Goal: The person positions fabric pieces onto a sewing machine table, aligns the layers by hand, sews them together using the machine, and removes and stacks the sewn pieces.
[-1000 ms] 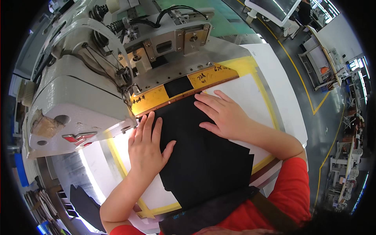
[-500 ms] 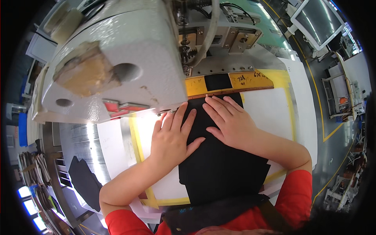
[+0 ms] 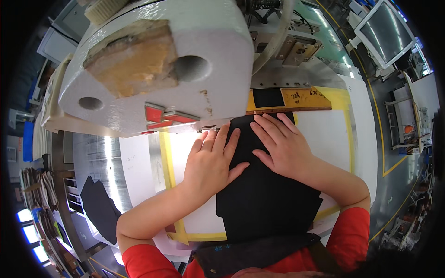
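The black cloth (image 3: 269, 204) has the left hand (image 3: 206, 163) on its left edge, the right hand (image 3: 290, 150) on its right, a yellow bar (image 3: 306, 99) beyond.

Yellow lines (image 3: 384, 174) mark the grey floor (image 3: 387, 201) near a white bench (image 3: 397, 103).

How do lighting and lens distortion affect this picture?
Head view: strong light washes out the white sheet below the machine head, by the left hand; glare streaks the metal surface; the black fabric shows little detail; edges curve toward the dark rim; the right hand looks fairly sharp.
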Motion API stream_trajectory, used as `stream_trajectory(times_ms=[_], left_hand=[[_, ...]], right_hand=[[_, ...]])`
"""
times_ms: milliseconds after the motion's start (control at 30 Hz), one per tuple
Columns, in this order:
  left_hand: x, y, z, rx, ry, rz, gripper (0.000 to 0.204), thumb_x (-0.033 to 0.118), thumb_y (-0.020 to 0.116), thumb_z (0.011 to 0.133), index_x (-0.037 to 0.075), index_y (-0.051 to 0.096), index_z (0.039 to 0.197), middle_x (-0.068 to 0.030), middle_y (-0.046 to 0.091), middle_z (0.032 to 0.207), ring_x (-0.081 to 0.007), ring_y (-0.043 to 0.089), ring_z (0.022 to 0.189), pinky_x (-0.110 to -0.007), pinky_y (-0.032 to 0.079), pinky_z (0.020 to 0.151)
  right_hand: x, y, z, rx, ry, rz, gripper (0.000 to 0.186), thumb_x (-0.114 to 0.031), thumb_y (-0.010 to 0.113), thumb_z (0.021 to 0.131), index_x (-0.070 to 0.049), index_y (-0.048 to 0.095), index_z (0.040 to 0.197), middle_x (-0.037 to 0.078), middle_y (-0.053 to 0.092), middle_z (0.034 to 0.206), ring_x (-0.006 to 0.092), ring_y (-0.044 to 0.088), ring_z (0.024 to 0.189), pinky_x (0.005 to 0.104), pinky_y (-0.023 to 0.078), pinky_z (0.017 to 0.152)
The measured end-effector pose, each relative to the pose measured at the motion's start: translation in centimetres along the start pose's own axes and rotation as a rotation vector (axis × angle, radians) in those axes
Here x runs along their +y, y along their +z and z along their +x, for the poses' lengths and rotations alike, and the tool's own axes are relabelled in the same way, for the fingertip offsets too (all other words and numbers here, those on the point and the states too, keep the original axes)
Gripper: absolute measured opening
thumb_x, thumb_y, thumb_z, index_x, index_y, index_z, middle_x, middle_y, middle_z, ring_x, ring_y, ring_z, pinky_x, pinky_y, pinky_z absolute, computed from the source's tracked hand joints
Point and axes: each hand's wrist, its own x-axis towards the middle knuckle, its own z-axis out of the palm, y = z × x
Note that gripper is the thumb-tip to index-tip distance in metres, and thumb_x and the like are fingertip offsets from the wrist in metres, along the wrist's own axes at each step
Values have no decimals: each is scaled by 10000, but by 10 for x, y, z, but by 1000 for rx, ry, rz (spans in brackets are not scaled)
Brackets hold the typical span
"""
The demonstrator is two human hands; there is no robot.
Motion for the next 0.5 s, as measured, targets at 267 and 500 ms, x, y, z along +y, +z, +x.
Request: stream_trajectory(times_ms=[267,500], left_hand=[[0,1,-1,-11,-6,-26,667,496,642,826,34,552,1298,-187,542,1288,-321,575,1091,-398,456,922],[0,1,-1,-24,-9,-26,681,491,652,818,30,540,1308,-202,520,1303,-331,546,1163,-395,456,931]], right_hand=[[4,-1,0,-13,-21,28,616,-313,674,832,-8,490,1334,138,480,1384,282,486,1267,453,322,1097],[4,-2,0,-23,-24,21,621,-308,673,832,-9,483,1343,139,478,1386,283,484,1269,455,326,1095]])
